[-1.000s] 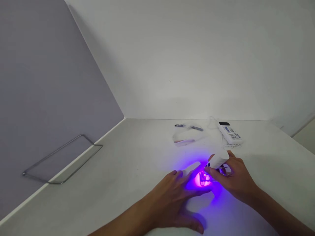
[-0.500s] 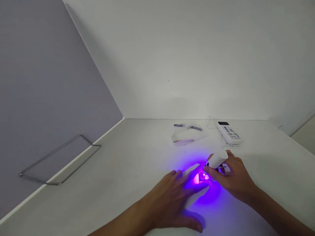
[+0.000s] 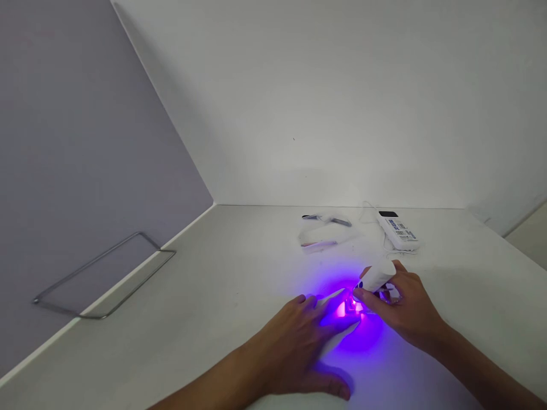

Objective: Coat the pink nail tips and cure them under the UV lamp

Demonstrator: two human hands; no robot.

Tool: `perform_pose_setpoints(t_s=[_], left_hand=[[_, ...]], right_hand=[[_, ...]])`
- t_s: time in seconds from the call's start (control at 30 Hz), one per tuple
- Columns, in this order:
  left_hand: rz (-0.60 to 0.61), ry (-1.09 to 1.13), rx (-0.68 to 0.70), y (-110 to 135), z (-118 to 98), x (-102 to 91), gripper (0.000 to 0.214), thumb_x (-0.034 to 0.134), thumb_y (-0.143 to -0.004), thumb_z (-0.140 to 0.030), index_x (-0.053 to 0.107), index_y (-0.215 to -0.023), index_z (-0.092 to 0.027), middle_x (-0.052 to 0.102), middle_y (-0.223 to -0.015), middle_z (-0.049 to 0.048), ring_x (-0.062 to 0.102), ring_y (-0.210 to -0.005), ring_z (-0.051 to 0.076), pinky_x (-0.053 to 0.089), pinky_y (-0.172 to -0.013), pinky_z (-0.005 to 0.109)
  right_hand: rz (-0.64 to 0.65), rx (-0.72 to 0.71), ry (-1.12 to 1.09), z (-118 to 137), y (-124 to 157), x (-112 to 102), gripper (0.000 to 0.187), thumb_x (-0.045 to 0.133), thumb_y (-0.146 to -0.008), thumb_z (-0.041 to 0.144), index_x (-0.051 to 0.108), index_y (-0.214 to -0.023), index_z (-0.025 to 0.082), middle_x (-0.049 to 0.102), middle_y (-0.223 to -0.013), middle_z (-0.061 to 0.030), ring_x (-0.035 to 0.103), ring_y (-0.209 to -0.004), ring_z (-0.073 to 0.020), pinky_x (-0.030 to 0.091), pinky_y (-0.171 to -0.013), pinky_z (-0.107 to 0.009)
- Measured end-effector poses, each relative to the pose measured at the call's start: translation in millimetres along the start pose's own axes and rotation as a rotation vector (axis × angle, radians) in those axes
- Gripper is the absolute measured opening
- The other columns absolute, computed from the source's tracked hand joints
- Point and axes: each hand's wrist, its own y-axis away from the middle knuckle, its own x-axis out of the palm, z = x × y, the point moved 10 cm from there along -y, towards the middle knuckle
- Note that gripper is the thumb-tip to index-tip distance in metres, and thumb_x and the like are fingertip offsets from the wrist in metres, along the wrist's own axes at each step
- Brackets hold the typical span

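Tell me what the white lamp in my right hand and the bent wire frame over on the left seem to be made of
White lamp: probably plastic, with a smooth, plain white, rounded body; painted metal can't be ruled out.
Wire frame: likely metal, dull grey, since its thin, even rod holds firm bends.

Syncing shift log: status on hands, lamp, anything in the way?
Right hand gripping white handheld lamp, lit violet. Left hand spread, partly in its beam. Labelled white device behind, apart from both hands.
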Motion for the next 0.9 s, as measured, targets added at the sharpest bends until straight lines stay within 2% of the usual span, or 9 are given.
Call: perform_pose_setpoints(t_s=[0.2,0.53,0.67,0.9], left_hand=[[0.005,0.001,-0.009,-1.0,0.4,-0.6,0.080,0.047,-0.084,-0.081,0.044,-0.144,-0.028,0.042,-0.151,0.0128,0.058,-0.115,0.032,0.050,-0.086,0.041],[0.047,0.019,-0.030,0.1,2.9,2.1,0.080,0.044,-0.085,-0.082,0.041,-0.147,-0.031,0.036,-0.155,0.0105,0.058,-0.116,0.033,0.050,-0.087,0.044],[0.042,0.031,-0.025,-1.5,3.1,-1.4,0.078,0.041,-0.086,-0.082,0.044,-0.145,-0.031,0.042,-0.152,0.0104,0.059,-0.114,0.033,0.050,-0.085,0.043],[0.109,0.104,-0.046,-4.1,3.7,-2.3,0.084,0.029,-0.086,-0.086,0.047,-0.142,-0.027,0.050,-0.146,0.0110,0.063,-0.105,0.033,0.051,-0.082,0.042]], right_hand=[[-0.008,0.000,0.014,-0.8,0.4,-0.4,0.028,0.063,-0.089,0.047,0.073,-0.078,0.024,0.070,-0.070,-0.0012,0.061,-0.062,-0.0176,0.050,-0.061,-0.032],[0.007,0.017,-0.008,-3.5,0.5,1.2,0.025,0.064,-0.089,0.044,0.073,-0.079,0.024,0.072,-0.074,-0.0022,0.063,-0.064,-0.0180,0.050,-0.058,-0.031],[0.004,0.018,-0.024,-4.3,0.9,1.6,0.025,0.064,-0.089,0.045,0.073,-0.080,0.023,0.071,-0.072,-0.0022,0.062,-0.063,-0.0173,0.049,-0.056,-0.030],[-0.009,0.023,-0.034,-2.1,0.8,0.7,0.026,0.065,-0.089,0.045,0.073,-0.077,0.023,0.071,-0.075,-0.0028,0.060,-0.061,-0.0165,0.048,-0.054,-0.029]])
